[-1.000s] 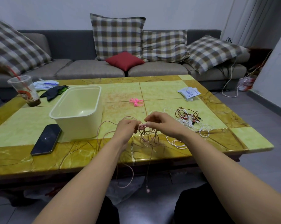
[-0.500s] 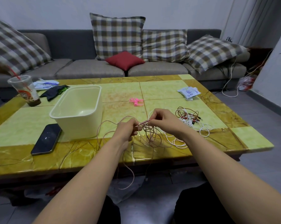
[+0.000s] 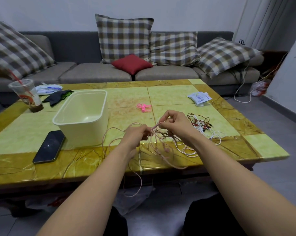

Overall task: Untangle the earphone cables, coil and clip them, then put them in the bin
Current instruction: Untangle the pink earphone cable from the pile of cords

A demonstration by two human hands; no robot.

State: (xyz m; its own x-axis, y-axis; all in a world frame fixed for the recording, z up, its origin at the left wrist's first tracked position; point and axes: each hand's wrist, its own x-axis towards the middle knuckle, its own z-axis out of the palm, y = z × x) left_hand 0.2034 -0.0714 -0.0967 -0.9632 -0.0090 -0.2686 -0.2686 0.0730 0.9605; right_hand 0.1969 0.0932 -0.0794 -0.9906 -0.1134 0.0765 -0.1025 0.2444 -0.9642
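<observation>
Both hands (image 3: pixel 137 133) (image 3: pixel 176 123) pinch pink earphone cable (image 3: pixel 162 147) over table (image 3: pixel 177 97) edge.

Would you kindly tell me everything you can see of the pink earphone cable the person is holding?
The pink earphone cable is a thin, pale pink cord, rubbery by its look, tangled into loose loops. The left hand grips a bunch of it; the right hand pinches a short stiff end, perhaps the plug. The tangle hangs over the near edge of the table, one loop arcs left toward the bin, and a strand dangles below the tabletop.
</observation>
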